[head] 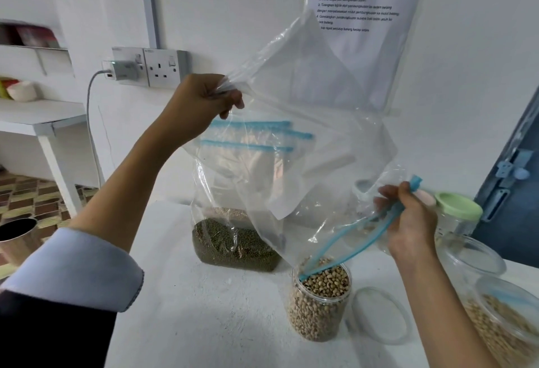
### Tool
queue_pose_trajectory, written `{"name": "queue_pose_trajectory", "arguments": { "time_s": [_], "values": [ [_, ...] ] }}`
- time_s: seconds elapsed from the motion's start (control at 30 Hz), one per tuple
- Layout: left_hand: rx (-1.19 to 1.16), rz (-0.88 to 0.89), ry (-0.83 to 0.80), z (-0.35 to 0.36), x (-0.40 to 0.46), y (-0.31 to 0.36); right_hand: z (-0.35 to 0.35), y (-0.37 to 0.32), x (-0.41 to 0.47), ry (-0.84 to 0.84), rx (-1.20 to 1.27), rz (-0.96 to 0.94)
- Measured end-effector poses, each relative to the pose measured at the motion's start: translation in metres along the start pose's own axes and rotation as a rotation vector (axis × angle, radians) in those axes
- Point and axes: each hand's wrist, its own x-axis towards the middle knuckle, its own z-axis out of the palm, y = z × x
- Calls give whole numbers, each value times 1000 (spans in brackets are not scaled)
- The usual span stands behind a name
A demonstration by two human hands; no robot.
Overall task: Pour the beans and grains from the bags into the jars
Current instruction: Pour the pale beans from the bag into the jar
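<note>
A clear zip bag (309, 122), almost empty, hangs upside down over an open jar (319, 303) full of pale black-eyed beans. My left hand (201, 99) pinches the bag's bottom corner high up. My right hand (411, 221) grips the blue zip edge beside the bag's mouth, which dips into the jar's opening. Behind the jar stand more zip bags, the front one holding green mung beans (233, 245). At the right edge stands another jar (504, 327) holding pale beans.
A clear round lid (379, 315) lies on the white table (186, 309) right of the jar. An empty jar (472, 254) and a green-lidded jar (458, 210) stand at the right. A metal cup (17, 236) sits at the left; sockets (163, 67) are on the wall.
</note>
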Motion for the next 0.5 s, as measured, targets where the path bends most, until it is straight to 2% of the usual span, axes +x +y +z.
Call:
{"name": "queue_pose_trajectory", "arguments": {
  "time_s": [0.07, 0.17, 0.27, 0.37, 0.5],
  "values": [
    [6, 6, -10, 1, 0, 2, 0, 0, 1, 35, 29, -13],
    [25, 11, -14, 1, 1, 3, 1, 4, 1, -39, -8, 22],
    [27, 4, -18, 0, 1, 3, 0, 3, 5, 6, 49, 4],
    [42, 8, -12, -2, 2, 4, 2, 4, 5, -71, 4, 43],
    [37, 16, -12, -3, 3, 5, 3, 4, 6, -33, 52, 47]
  ]
}}
